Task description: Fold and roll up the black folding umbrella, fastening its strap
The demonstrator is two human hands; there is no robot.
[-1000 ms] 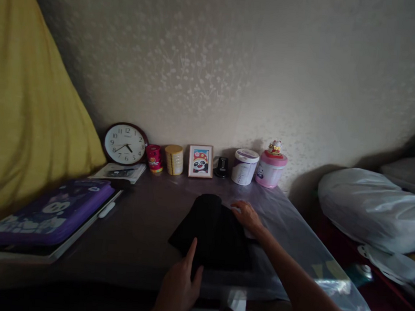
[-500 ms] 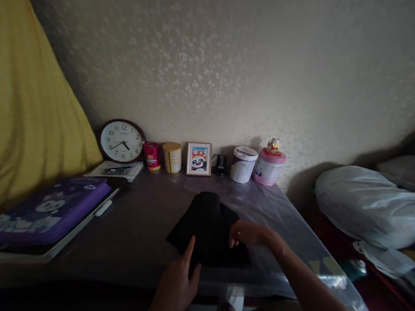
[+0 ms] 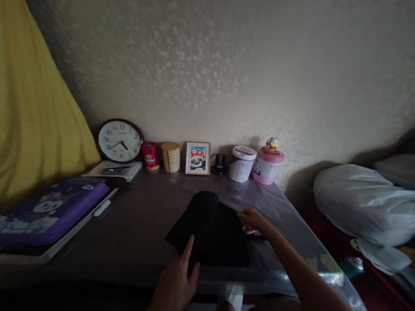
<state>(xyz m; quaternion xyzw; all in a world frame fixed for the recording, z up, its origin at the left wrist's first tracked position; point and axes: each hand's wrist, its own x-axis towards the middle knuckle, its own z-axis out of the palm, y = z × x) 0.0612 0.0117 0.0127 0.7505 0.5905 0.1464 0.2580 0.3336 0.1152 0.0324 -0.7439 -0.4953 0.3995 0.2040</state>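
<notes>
A black piece of fabric (image 3: 206, 232) lies partly folded near the table's front edge, with a rounded hump at its far side. I cannot make out what kind of article it is. My left hand (image 3: 176, 282) is at its near left edge, index finger stretched out onto the fabric and thumb apart. At the right edge, my right hand (image 3: 252, 221) has its fingers pinched together on the black fabric. A thin dark strip of it sticks out to the right below those fingers.
A purple panda-print case (image 3: 48, 210) lies on the left. Along the wall stand a clock (image 3: 120, 140), a red can (image 3: 150, 157), a yellow-lidded can (image 3: 170, 158), a framed panda picture (image 3: 197, 159) and two tubs (image 3: 242, 164). White plastic bags (image 3: 365, 201) sit beyond the table's right edge.
My right hand has moved right and slightly away from me, and the fabric's right part is more spread out. My left hand stays in place.
</notes>
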